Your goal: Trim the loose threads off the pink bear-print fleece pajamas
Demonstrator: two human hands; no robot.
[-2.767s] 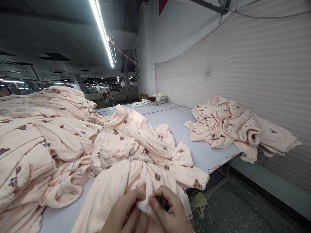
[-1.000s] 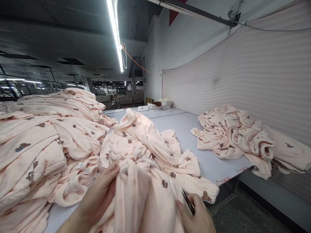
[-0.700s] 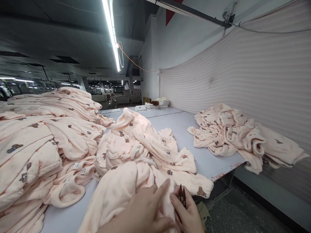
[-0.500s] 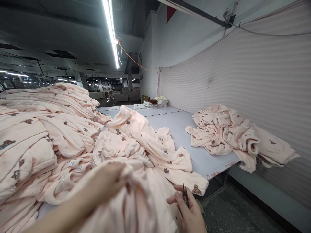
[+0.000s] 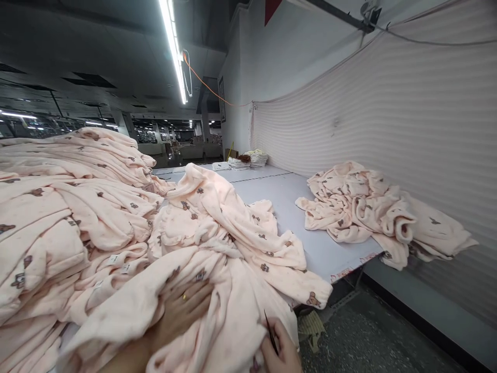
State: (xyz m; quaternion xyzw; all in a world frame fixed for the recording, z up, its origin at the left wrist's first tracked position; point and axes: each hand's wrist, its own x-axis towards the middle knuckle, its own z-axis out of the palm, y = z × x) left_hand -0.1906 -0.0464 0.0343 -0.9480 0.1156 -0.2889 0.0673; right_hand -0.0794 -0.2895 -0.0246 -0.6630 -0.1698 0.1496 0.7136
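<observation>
A pale pink fleece garment with small brown bear prints [image 5: 217, 243] lies bunched on the table right in front of me. My left hand [image 5: 182, 311] rests flat on it with the fingers spread, a ring on one finger, and fabric draped over the wrist. At the bottom edge my right hand [image 5: 279, 349] is closed round small dark thread snips [image 5: 271, 325], whose blades point up beside the cloth. Only part of that hand shows.
A tall stack of the same pink garments [image 5: 66, 217] fills the left. Another crumpled heap [image 5: 373, 207] lies at the grey table's [image 5: 295, 207] right edge by a ribbed white wall. Folded white items [image 5: 248, 158] sit far back. Dark floor [image 5: 368, 336] lies to the right.
My left hand went from gripping and lifting the cloth to lying flat on it. The right hand with the snips dropped lower and nearer me. The garment was turned over and spread.
</observation>
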